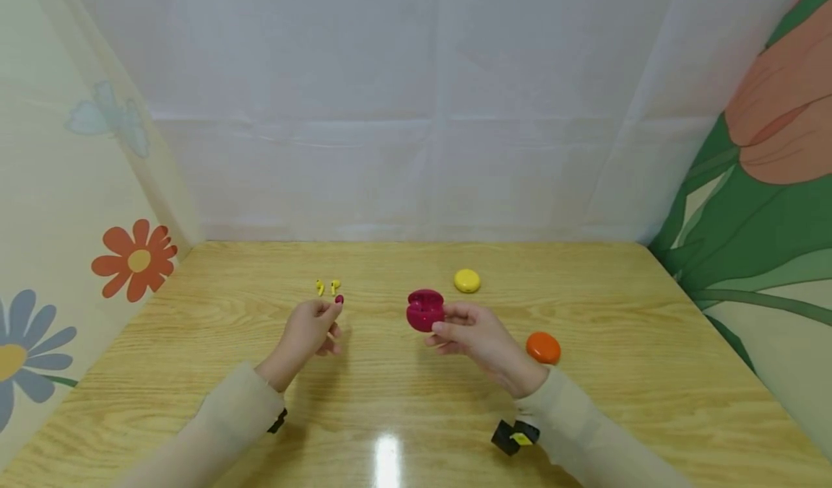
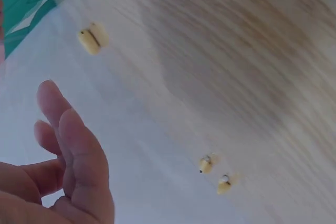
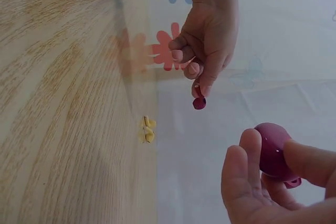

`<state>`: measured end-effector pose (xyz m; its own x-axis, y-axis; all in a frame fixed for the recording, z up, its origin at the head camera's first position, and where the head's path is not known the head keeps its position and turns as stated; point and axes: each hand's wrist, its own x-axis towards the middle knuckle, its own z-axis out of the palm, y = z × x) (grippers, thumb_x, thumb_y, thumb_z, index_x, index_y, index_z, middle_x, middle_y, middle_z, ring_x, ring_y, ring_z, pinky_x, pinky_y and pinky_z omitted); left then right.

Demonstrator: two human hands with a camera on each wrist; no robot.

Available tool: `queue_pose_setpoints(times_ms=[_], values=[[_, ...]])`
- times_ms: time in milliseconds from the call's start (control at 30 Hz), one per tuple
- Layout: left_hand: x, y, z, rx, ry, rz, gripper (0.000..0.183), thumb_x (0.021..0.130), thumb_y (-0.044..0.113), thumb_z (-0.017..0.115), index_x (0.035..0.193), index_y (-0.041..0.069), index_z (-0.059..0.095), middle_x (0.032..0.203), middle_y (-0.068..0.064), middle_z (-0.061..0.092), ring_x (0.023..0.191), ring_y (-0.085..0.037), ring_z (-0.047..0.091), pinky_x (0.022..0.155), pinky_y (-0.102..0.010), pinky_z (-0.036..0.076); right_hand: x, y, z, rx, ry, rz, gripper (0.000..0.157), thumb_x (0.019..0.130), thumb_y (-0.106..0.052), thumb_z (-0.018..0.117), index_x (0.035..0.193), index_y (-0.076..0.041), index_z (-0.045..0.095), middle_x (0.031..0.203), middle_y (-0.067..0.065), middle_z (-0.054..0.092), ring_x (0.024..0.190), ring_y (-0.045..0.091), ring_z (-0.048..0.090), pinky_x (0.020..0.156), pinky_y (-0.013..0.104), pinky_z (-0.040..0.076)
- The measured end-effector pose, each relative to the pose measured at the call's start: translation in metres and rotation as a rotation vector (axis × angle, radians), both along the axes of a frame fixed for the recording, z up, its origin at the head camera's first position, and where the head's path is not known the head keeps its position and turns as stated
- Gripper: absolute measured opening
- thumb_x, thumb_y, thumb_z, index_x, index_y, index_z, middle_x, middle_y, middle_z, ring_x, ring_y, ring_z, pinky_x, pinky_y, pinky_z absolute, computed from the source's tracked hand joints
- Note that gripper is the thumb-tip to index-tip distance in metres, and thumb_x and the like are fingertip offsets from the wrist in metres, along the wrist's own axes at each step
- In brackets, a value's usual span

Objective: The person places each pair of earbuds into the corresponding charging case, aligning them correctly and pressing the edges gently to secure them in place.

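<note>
My left hand [image 1: 312, 328] pinches a dark red earbud [image 1: 339, 299] between thumb and forefinger, above the left part of the table. In the right wrist view the same earbud [image 3: 199, 103] hangs below the left fingertips. My right hand [image 1: 477, 336] grips a dark red charging case [image 1: 425, 317] with its lid raised, thumb on the near side. Whether anything sits inside the case cannot be made out. Two yellow earbuds [image 1: 328, 286] lie on the wood just beyond my left hand; the left wrist view also shows the yellow earbuds [image 2: 214, 173] apart.
A round yellow case [image 1: 466, 281], lid down, sits behind my right hand. An orange case [image 1: 543, 348] lies to the right, beside the right wrist. The wooden table [image 1: 383, 387] ends at a white cloth [image 1: 429, 177] at the back; flowered cloths hang on both sides.
</note>
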<state>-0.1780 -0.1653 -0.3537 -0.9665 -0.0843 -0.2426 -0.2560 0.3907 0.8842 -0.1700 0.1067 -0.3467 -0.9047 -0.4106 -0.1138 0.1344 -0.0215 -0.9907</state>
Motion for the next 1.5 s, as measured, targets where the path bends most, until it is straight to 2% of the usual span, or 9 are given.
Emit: queue_pose_setpoints(times_ms=[200, 500, 833, 1333, 1500], values=[[0.009, 0.007, 0.012, 0.071, 0.029, 0.003, 0.036, 0.105, 0.02, 0.045, 0.125, -0.01, 0.053, 0.068, -0.007, 0.065, 0.048, -0.014, 0.062, 0.046, -0.023, 0.046, 0.0, 0.0, 0.0, -0.007, 0.0, 0.003, 0.036, 0.097, -0.001, 0.055, 0.126, 0.018, 0.047, 0.101, 0.013, 0.069, 0.081, 0.013, 0.069, 0.079, 0.034, 0.056], [0.019, 0.017, 0.021, 0.134, 0.057, -0.023, 0.034, 0.105, 0.018, 0.045, 0.127, -0.008, 0.051, 0.067, -0.003, 0.065, 0.049, -0.014, 0.063, 0.048, -0.024, 0.047, 0.001, -0.001, 0.001, -0.001, 0.005, 0.001, 0.037, 0.097, -0.002, 0.056, 0.127, 0.017, 0.047, 0.102, 0.013, 0.069, 0.084, 0.016, 0.069, 0.08, 0.035, 0.055], [0.024, 0.029, 0.025, 0.201, 0.101, -0.017, 0.03, 0.105, 0.02, 0.045, 0.122, -0.004, 0.054, 0.064, -0.003, 0.064, 0.048, -0.014, 0.063, 0.048, -0.024, 0.047, 0.001, -0.002, 0.0, 0.007, 0.007, -0.004, 0.035, 0.097, -0.002, 0.056, 0.126, 0.016, 0.049, 0.103, 0.014, 0.069, 0.084, 0.016, 0.069, 0.081, 0.037, 0.055], [0.026, 0.039, 0.023, 0.282, 0.125, -0.014, 0.028, 0.103, 0.021, 0.05, 0.114, -0.003, 0.058, 0.06, -0.004, 0.059, 0.046, -0.014, 0.061, 0.049, -0.024, 0.047, 0.0, -0.003, 0.0, -0.001, 0.008, 0.009, 0.037, 0.097, -0.003, 0.057, 0.128, 0.016, 0.048, 0.103, 0.013, 0.069, 0.084, 0.014, 0.069, 0.083, 0.037, 0.055], [0.027, 0.043, 0.025, 0.311, 0.148, -0.043, 0.028, 0.103, 0.02, 0.051, 0.114, -0.005, 0.058, 0.058, -0.003, 0.055, 0.045, -0.013, 0.06, 0.051, -0.025, 0.049, 0.0, -0.004, 0.0, 0.009, 0.005, 0.008, 0.039, 0.097, -0.004, 0.057, 0.129, 0.016, 0.048, 0.103, 0.014, 0.07, 0.084, 0.014, 0.069, 0.084, 0.039, 0.054]])
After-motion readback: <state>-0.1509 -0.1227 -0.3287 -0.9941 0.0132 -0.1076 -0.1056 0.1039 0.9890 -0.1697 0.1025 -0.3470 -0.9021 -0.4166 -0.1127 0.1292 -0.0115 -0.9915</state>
